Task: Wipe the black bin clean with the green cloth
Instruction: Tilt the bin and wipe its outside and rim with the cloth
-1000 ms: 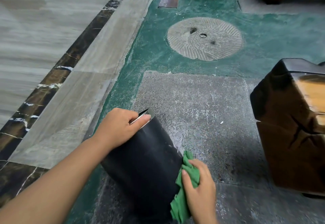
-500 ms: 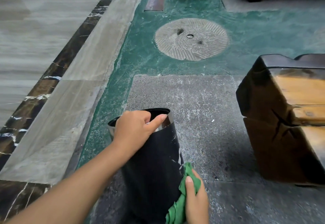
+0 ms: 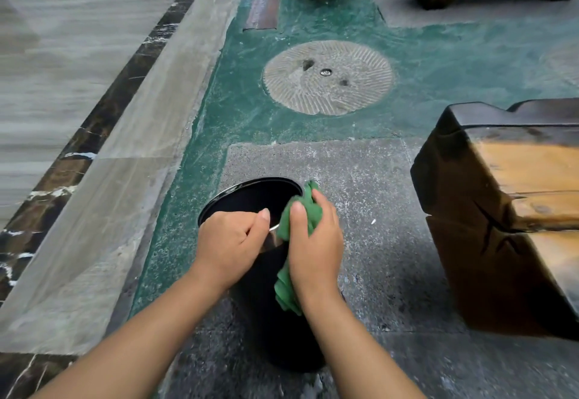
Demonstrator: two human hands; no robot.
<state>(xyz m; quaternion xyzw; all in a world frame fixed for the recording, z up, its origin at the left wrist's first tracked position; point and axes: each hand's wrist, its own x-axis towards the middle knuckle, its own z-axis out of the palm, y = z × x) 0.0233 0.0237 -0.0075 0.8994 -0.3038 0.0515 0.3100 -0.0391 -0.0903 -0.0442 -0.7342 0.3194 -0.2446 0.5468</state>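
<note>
Fingers (image 3: 247, 232) of the left hand (image 3: 230, 246) curl tight over the near rim of the round black bin with its thin metal lip (image 3: 250, 198), the thumb lying along the edge. Right beside it, the right hand (image 3: 315, 248) grips a crumpled green cloth (image 3: 308, 207), fingers closed around the wad and pressing it against the rim on the bin's right side; a tail of cloth hangs down the outer wall below the wrist. The bin stands on a speckled grey stone slab (image 3: 360, 179), its open mouth tipped slightly away from the person. To the right sits a heavy dark wooden block bench (image 3: 501, 210), apart from the bin. Farther off, a round grooved stone disc (image 3: 327, 77) is set into the green painted floor (image 3: 241, 100).
</note>
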